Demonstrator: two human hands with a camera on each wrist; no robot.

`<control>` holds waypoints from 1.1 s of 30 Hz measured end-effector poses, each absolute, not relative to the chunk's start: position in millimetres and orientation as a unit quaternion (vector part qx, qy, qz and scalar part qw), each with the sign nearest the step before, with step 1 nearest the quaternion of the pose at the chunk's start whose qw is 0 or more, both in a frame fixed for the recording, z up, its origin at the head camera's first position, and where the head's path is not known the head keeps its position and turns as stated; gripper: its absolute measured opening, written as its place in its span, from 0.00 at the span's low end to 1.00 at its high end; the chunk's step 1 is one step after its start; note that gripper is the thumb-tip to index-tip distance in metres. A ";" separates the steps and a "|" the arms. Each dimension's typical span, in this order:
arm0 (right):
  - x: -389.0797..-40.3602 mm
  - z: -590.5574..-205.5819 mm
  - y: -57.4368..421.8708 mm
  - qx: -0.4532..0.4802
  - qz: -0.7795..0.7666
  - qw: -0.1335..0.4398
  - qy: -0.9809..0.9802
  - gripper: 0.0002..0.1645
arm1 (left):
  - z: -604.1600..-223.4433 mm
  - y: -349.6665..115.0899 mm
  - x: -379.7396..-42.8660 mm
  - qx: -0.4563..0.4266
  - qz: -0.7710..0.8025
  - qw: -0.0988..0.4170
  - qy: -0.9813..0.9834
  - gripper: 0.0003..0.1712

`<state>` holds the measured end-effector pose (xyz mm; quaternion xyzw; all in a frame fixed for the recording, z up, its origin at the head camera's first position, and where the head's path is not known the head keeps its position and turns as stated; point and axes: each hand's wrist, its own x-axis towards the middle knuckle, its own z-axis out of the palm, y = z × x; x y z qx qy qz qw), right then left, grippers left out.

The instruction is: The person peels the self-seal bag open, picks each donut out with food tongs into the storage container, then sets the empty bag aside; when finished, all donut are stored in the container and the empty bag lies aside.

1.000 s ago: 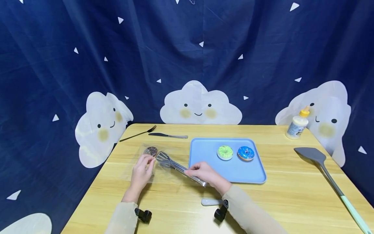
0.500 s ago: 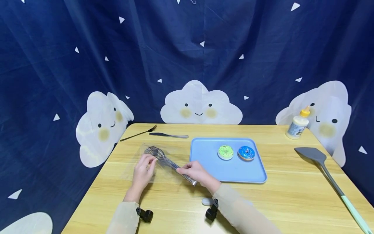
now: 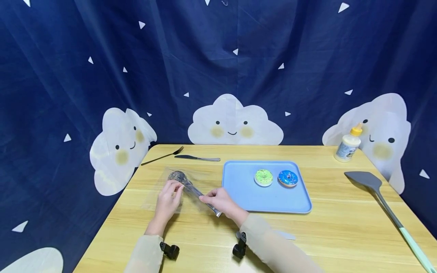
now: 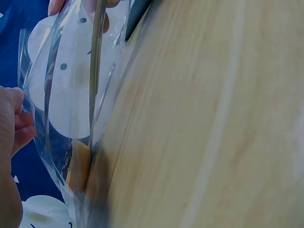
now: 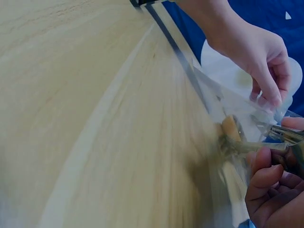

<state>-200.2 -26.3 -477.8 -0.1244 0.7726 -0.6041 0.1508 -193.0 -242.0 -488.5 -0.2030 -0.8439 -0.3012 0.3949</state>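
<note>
My left hand (image 3: pixel 167 201) pinches the edge of a clear plastic bag (image 3: pixel 201 175) near the table's left side. A dark sprinkled donut (image 3: pixel 173 175) lies inside the bag; its tan side (image 4: pixel 80 166) shows in the left wrist view. With my right hand (image 3: pixel 222 201) I grip silver tongs (image 3: pixel 195 191) by their handle part. The tongs' head reaches into the bag and overlaps the donut, partly covering it. Whether the tongs still clasp the donut, I cannot tell. In the right wrist view the tongs' arms (image 5: pixel 287 135) stand apart.
A blue tray (image 3: pixel 239 197) bears a green donut (image 3: pixel 263 177) and a blue donut (image 3: pixel 288 178). Behind the bag lie a fork (image 3: pixel 160 156) and a knife (image 3: pixel 197 157). A bottle (image 3: pixel 347 146) and long spatula (image 3: pixel 385 206) are right. My right forearm partly covers a pale utensil (image 3: pixel 286 235).
My right hand has moved left, pushing the tongs deeper into the bag until their head overlaps the dark donut. The left hand has stayed nearly still at the bag's edge.
</note>
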 end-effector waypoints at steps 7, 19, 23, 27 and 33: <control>-202.6 -483.0 -34.3 -0.113 -0.596 0.147 0.781 0.15 | -492.1 -242.1 -192.9 -0.202 -0.312 0.388 -0.843 0.01; -202.9 -484.1 -30.3 -0.127 -0.593 0.145 0.782 0.12 | -492.5 -241.0 -192.6 -0.191 -0.303 0.391 -0.848 0.03; -202.1 -483.6 -28.0 -0.129 -0.591 0.148 0.782 0.12 | -493.4 -241.5 -192.7 -0.187 -0.296 0.392 -0.851 0.02; -201.3 -482.6 -25.7 -0.131 -0.592 0.150 0.781 0.11 | -493.8 -242.3 -192.3 -0.182 -0.287 0.392 -0.855 0.02; -200.1 -480.7 -23.8 -0.134 -0.592 0.148 0.781 0.11 | -496.6 -249.8 -190.1 -0.131 -0.262 0.363 -0.885 0.06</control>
